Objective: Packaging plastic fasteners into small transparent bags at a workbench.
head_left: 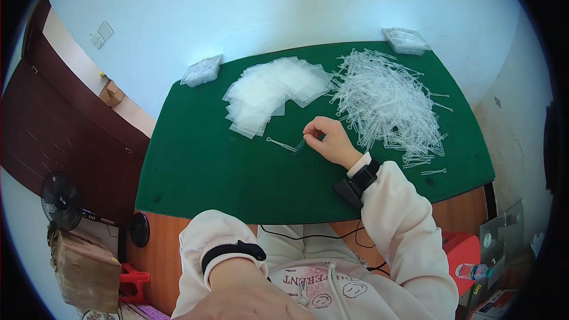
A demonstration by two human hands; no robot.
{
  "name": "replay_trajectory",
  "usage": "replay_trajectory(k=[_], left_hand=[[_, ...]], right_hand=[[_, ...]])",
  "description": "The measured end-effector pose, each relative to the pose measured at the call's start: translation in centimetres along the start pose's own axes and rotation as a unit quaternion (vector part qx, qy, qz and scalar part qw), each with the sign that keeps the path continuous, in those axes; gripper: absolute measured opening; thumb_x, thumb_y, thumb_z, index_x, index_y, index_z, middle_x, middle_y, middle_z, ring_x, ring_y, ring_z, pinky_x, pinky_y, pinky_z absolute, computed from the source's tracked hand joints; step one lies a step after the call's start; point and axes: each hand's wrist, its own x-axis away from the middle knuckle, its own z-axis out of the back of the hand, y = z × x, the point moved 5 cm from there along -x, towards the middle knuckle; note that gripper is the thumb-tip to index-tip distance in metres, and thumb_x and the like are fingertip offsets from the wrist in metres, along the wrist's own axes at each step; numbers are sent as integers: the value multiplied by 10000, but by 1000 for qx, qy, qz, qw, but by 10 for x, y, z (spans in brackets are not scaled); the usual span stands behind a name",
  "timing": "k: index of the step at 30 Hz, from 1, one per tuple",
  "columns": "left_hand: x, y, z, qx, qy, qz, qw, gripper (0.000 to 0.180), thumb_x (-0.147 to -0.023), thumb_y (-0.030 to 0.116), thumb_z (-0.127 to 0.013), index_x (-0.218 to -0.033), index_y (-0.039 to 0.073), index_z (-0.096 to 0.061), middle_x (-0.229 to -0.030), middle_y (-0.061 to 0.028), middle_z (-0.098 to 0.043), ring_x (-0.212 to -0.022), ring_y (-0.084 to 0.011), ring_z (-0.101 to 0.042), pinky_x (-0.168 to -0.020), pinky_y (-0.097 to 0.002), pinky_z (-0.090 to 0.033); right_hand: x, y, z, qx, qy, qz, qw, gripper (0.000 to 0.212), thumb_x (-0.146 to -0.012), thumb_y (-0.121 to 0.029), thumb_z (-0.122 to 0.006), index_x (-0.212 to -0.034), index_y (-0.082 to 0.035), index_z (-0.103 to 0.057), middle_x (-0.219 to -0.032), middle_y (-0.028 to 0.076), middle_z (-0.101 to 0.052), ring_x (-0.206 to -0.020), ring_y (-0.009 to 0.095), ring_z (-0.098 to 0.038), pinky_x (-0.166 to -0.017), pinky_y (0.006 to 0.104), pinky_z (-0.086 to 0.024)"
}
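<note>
My right hand [333, 140] is over the middle of the green table, thumb and forefinger pinched together on a small, faint, see-through plastic piece [299, 144]. Just left of it a slim clear plastic piece like tweezers [281, 144] lies on the cloth, its rounded end pointing away from the hand. Beyond my fingers, a fanned heap of clear flat bags [261, 92] covers the cloth. A large pile of similar clear plastic pieces [385, 104] spreads to the right. My left hand [249, 302] is raised close at the lower edge, its fingers cut off from view.
Green cloth [237, 178] covers the table, which stands against a pale wall. Clear packs sit at its far left corner [201, 71] and far right corner [406, 41]. On the left are a black fan [61, 200] and a cardboard box [86, 266]; a red stool [459, 261] stands right.
</note>
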Motion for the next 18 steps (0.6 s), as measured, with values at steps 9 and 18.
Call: replay_trajectory(k=[9,18], left_hand=[[-2,1,3,87,-98,35,991,614,-953,362,-445,-1460,371,-99,-1479,-42,-292,-1070,-309,-598,-1076,-471,-302],[-12,-10,24,-57,-103,-68,991,640,-946,340,-478,-1465,357,-104,-1411,-172,-364,-1022,-337,-612,-968,-441,-416]], right_hand=[[-1,-1,1,-5,-1,3,1000,68,-754,-40,-645,-802,-9,-608,-715,45,-565,-636,130,-562,-595,251,-465],[-4,-8,-7,-19,-8,9,1000,65,-755,-33,-643,-803,-8,-606,-718,46,-560,-631,132,-558,-586,252,-458]])
